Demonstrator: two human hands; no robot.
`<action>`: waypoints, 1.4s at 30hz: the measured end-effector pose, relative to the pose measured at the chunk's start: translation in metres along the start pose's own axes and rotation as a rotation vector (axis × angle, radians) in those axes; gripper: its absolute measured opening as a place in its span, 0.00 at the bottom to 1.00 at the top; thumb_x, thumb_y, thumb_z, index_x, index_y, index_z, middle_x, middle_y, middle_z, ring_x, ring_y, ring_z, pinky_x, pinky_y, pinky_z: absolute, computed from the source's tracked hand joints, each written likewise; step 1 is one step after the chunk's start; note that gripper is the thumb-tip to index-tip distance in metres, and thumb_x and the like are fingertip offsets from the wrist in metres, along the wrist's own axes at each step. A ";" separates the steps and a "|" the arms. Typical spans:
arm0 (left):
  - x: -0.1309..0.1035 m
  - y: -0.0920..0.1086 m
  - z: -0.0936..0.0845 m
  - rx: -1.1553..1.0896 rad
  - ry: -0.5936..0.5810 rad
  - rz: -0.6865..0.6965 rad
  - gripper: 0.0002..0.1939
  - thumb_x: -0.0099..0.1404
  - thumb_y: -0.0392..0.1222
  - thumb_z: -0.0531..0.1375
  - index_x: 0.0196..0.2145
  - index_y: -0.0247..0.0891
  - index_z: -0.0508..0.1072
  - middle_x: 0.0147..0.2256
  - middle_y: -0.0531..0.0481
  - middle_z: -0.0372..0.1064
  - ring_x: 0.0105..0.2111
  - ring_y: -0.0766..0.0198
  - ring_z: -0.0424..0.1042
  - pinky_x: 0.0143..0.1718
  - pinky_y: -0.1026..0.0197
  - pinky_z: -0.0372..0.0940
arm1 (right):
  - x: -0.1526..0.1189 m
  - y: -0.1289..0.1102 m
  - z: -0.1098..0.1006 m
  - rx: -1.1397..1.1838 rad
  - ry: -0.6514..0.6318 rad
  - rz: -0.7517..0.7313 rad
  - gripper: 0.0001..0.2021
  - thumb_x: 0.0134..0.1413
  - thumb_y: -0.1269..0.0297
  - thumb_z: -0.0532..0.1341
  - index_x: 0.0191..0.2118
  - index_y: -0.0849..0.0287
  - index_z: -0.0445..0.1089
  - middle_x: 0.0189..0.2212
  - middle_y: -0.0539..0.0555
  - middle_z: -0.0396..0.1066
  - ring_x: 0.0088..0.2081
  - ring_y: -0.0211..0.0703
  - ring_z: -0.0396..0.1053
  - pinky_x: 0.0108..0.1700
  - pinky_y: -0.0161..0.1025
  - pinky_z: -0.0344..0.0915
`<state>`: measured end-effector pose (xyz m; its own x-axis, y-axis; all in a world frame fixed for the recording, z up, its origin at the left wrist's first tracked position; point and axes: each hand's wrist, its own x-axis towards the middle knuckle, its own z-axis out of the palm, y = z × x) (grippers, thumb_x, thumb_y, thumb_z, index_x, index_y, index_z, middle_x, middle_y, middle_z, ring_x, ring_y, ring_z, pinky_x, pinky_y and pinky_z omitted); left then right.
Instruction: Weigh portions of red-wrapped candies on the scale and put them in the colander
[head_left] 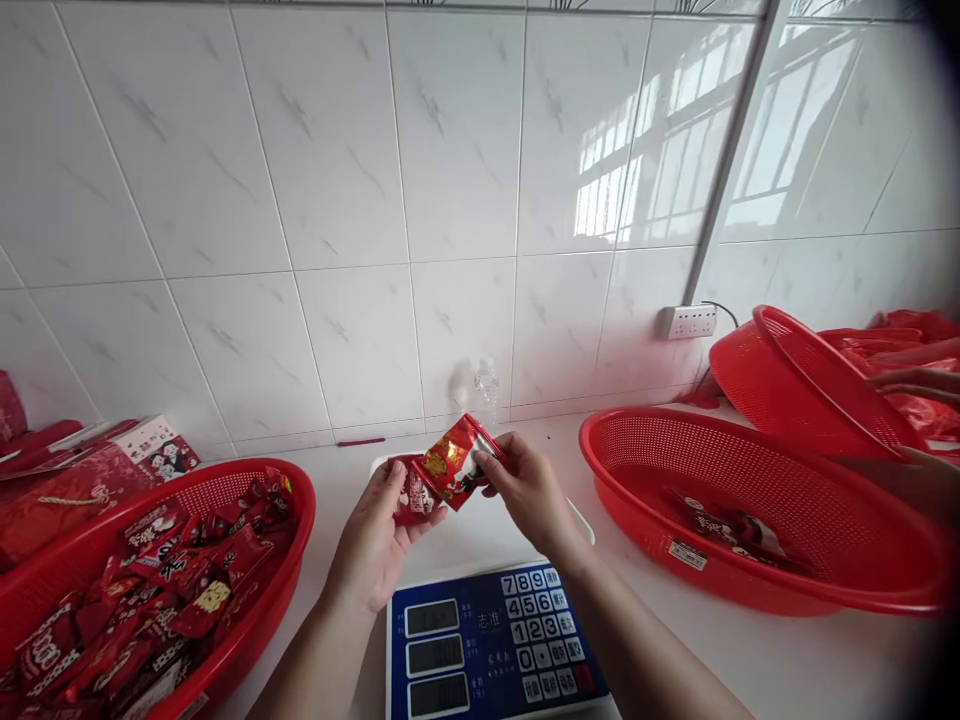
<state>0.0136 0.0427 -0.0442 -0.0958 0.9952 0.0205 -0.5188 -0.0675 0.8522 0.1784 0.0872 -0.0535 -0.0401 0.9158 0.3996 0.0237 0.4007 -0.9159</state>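
Observation:
Above the white pan of a blue weighing scale (491,640), my left hand (379,530) holds a dark red packet (415,495) between thumb and fingers. My right hand (529,490) pinches a shiny red and gold packet (456,462) by its right side. The two packets overlap, the shiny one in front. To the left, a red basket (300,520) holds many red packets (180,560). On the right stands another red basket (637,540) with several packets (727,525) at its bottom.
A person's hand (919,385) at the far right is by a tilted red basket (795,375). Red bags and a printed box (161,450) lie at the left back. A clear bottle (486,382) and a power strip (688,322) are near the tiled wall.

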 end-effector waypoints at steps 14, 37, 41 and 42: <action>0.001 -0.002 -0.002 0.015 0.111 0.039 0.13 0.55 0.38 0.65 0.37 0.40 0.69 0.34 0.51 0.73 0.33 0.65 0.74 0.34 0.62 0.71 | -0.003 0.004 0.002 -0.071 -0.021 0.036 0.22 0.56 0.54 0.56 0.54 0.55 0.56 0.24 0.47 0.69 0.22 0.38 0.66 0.24 0.38 0.66; -0.006 -0.003 -0.002 0.085 -0.214 -0.094 0.32 0.55 0.30 0.61 0.57 0.43 0.60 0.45 0.44 0.72 0.47 0.59 0.71 0.52 0.53 0.64 | -0.007 -0.004 0.000 0.109 -0.186 -0.022 0.09 0.53 0.58 0.59 0.31 0.56 0.61 0.29 0.50 0.71 0.32 0.39 0.70 0.36 0.39 0.66; -0.001 0.000 -0.007 0.108 -0.144 -0.074 0.23 0.58 0.31 0.59 0.51 0.42 0.64 0.38 0.47 0.73 0.40 0.62 0.73 0.48 0.51 0.67 | 0.004 -0.001 -0.016 -0.034 -0.081 -0.025 0.08 0.54 0.58 0.57 0.32 0.57 0.63 0.26 0.49 0.70 0.28 0.38 0.67 0.29 0.36 0.63; -0.001 -0.001 -0.008 0.145 -0.124 -0.052 0.21 0.59 0.33 0.60 0.49 0.42 0.64 0.37 0.48 0.73 0.38 0.63 0.73 0.45 0.52 0.69 | 0.006 0.000 -0.019 -0.110 -0.074 -0.019 0.07 0.54 0.59 0.56 0.32 0.57 0.64 0.25 0.49 0.69 0.27 0.38 0.67 0.28 0.36 0.62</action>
<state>0.0075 0.0416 -0.0488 0.0385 0.9988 0.0308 -0.3918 -0.0132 0.9200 0.1974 0.0931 -0.0508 -0.1150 0.9051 0.4092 0.1320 0.4222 -0.8968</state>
